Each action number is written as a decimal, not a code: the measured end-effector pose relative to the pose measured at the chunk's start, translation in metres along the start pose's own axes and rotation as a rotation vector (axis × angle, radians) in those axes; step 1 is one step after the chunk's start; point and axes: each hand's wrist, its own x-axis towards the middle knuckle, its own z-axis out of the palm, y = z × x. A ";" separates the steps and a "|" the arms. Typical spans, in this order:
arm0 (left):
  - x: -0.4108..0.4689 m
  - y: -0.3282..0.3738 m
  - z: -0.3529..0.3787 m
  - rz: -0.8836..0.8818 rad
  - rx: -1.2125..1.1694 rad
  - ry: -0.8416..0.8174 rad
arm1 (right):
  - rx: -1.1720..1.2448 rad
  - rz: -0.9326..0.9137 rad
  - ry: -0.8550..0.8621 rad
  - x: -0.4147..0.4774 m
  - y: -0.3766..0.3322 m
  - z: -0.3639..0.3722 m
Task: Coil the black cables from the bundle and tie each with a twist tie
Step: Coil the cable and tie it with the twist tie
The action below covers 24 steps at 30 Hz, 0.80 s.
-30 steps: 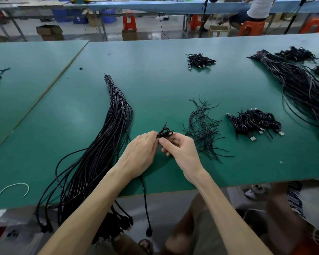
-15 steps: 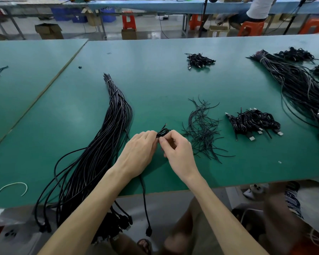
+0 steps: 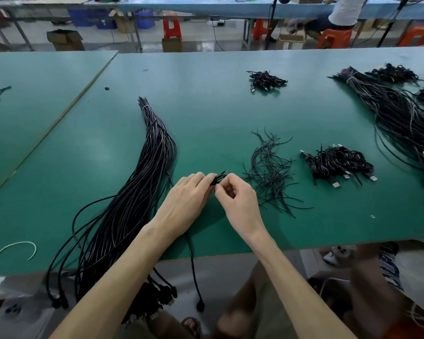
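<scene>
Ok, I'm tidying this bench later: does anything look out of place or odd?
Two things. A white curved strip lies alone near the front-left edge of the table, unlike the black ties. The big cable bundle overhangs the near edge, its plugs dangling below, and so does the single cable held in the left hand.

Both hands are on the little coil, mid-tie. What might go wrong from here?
1. The coiled cable is pinched only between the fingertips of the left hand and right hand; a slack grip may let its loops spring open.
2. A cable tail from under the left hand hangs off the table edge; its weight may tug loops loose.
3. The loose twist ties lie right beside the right hand and may snag.
</scene>
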 end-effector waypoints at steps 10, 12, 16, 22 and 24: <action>0.000 -0.004 0.001 -0.055 -0.111 -0.086 | -0.006 0.009 -0.013 0.000 -0.001 0.000; 0.000 -0.004 0.001 -0.055 -0.108 -0.063 | -0.028 0.004 -0.012 0.000 -0.001 0.000; 0.000 -0.004 0.005 -0.004 -0.013 0.017 | -0.076 -0.005 0.002 -0.001 -0.004 0.002; -0.002 -0.004 0.012 0.089 0.107 0.113 | -0.087 0.000 0.050 -0.003 -0.006 0.003; -0.001 -0.004 0.011 0.111 0.110 0.153 | -0.081 -0.003 0.062 -0.003 -0.006 0.003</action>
